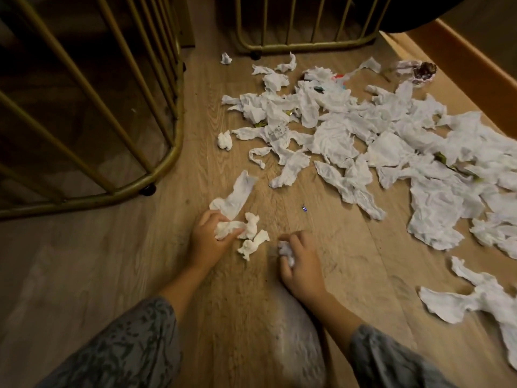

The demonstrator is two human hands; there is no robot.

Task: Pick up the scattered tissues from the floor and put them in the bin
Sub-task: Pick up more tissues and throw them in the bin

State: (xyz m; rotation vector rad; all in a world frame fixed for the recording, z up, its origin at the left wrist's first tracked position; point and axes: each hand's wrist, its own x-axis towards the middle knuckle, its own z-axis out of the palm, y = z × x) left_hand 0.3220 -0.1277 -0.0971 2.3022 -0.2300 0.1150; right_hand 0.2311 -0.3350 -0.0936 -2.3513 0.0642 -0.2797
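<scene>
Two hands are low over the wood floor point(117, 247), close to each other near the middle. On the left stands a gold metal fence point(92, 113), and its rounded corner sits just beside the bare strip of floor that runs up the middle. A second gold fence point(302, 29) closes off the far end. A wooden board point(458, 49) runs along the right side at the top. Bare floor lies between the left fence and the big mess of white tissues point(363, 130), which fills most of the right side. More bare floor shows at the bottom left, by the grey patterned sleeves point(134, 345).

The left hand point(208, 239) has its fingers curled round a bunch of crumpled tissue point(237, 228). One long piece sticks up past the knuckles and two small twists hang out to the right of the thumb. The right hand point(300, 264) has its fingers bent over a small white tissue ball point(285, 252), which peeks out on the thumb side. That hand is a bit blurry. One flat torn tissue point(481, 301) lies alone, well to the right of the right hand.
</scene>
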